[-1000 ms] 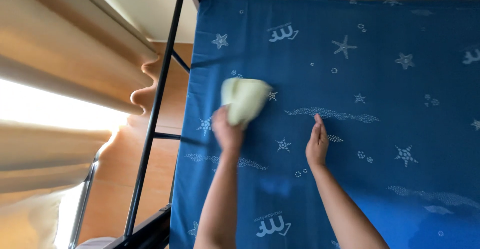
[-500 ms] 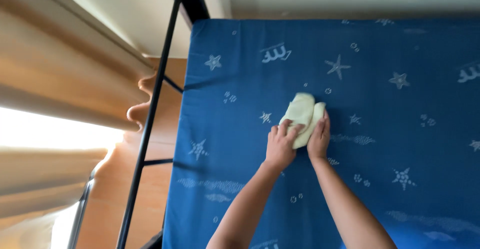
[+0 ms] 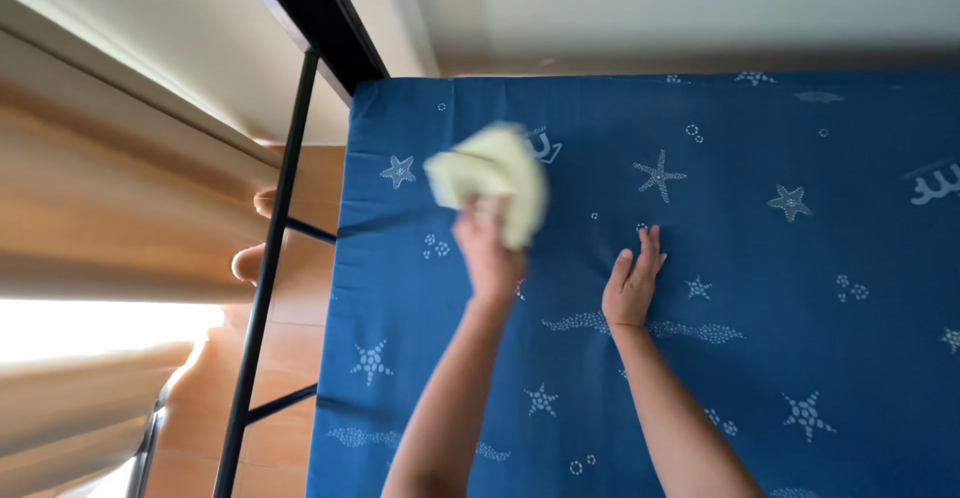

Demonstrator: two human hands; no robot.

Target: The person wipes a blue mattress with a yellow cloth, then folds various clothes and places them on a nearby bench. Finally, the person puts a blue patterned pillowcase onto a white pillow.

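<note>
While a pale yellow cloth (image 3: 490, 178) is gripped in the closed left hand (image 3: 488, 256), it is held over the blue mattress (image 3: 780, 288), near its far left corner; whether the cloth touches the cover cannot be told, as it is blurred. The right hand (image 3: 632, 283) is laid flat on the mattress with fingers spread and nothing held, just beside the left hand and further from the left edge. White starfish are printed across the cover. A black metal frame (image 3: 272, 258) is seen along the left edge, with tan curtains (image 3: 110, 228) beyond it.
</note>
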